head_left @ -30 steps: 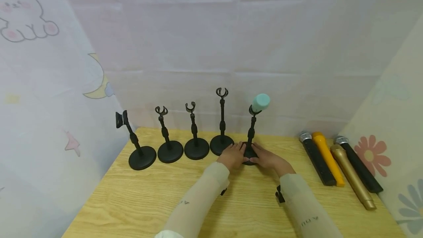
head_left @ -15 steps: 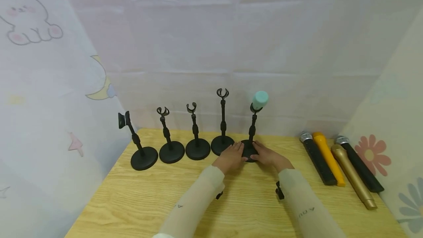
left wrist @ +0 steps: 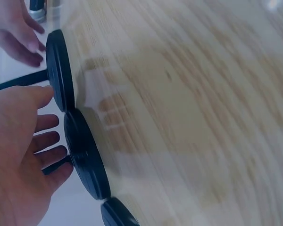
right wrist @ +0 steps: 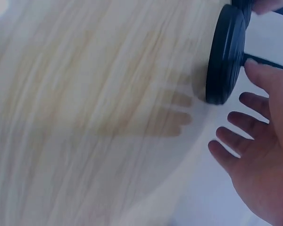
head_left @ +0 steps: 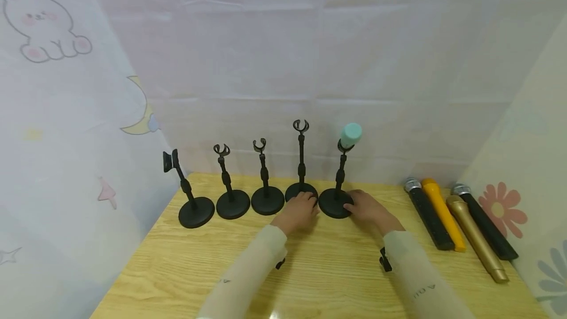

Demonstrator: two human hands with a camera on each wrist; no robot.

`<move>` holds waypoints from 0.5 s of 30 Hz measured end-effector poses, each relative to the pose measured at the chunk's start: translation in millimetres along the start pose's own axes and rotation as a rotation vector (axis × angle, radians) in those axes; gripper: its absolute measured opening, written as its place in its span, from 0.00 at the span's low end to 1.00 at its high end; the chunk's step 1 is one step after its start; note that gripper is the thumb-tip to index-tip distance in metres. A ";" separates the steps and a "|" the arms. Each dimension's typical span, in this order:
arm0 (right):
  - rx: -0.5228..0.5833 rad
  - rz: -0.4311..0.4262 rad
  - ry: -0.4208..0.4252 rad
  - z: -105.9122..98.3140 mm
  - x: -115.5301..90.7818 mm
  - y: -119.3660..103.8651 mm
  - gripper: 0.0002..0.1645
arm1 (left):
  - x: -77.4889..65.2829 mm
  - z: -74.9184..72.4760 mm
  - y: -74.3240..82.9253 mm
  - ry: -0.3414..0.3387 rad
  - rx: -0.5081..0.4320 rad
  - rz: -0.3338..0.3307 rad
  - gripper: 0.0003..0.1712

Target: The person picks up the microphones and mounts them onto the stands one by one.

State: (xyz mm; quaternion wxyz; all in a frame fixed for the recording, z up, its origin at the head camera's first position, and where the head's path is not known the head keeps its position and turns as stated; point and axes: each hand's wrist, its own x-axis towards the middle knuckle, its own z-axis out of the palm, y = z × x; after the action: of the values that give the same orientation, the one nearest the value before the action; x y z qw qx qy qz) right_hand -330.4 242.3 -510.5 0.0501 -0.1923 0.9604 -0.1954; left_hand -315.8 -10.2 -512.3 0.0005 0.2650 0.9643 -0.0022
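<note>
Several black microphone stands on round bases form a row along the back of the table. The rightmost stand [head_left: 340,176] bears a mint-green microphone [head_left: 352,135] in its clip, seen end-on. My right hand [head_left: 366,207] lies at the right side of that stand's base, its fingers extended and apart in the right wrist view. Just left of this base, my left hand [head_left: 299,210] is at the front of the tall neighbouring stand [head_left: 301,156], covering part of its base. In the left wrist view the left fingers [left wrist: 48,140] are loosely bent beside the bases and grip nothing.
Further left stand more stands with bare clips, the leftmost stand [head_left: 188,193] tilting its clip sideways. At the table's right lie a black microphone [head_left: 428,215], an orange one [head_left: 443,214], a gold one [head_left: 476,238] and another black one. A cloth-covered wall rises behind.
My left hand has come off the rightmost stand's base and shifted left to the neighbouring base. My right hand has eased slightly right, uncovering more of the rightmost base.
</note>
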 end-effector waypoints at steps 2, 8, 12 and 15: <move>-0.021 0.022 0.006 -4.1 -2.4 4.8 0.29 | -3.4 -3.0 -4.5 0.013 0.004 -0.007 0.26; 0.000 0.172 -0.029 -20.2 -17.7 17.5 0.31 | -10.8 -5.8 -17.6 0.001 -0.022 -0.052 0.28; -0.023 0.211 -0.015 -31.1 -29.1 26.3 0.32 | -14.7 -7.8 -24.4 -0.003 -0.017 -0.090 0.28; -0.040 0.237 -0.004 -38.4 -37.1 32.4 0.33 | -16.8 -7.0 -29.5 -0.008 -0.017 -0.120 0.29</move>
State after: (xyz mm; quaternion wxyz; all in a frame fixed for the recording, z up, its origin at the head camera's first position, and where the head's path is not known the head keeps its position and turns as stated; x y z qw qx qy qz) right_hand -314.1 297.9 -487.2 0.0711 -0.0788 0.9800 -0.1683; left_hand -316.4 -44.1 -505.2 0.0064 0.2067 0.9784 0.0050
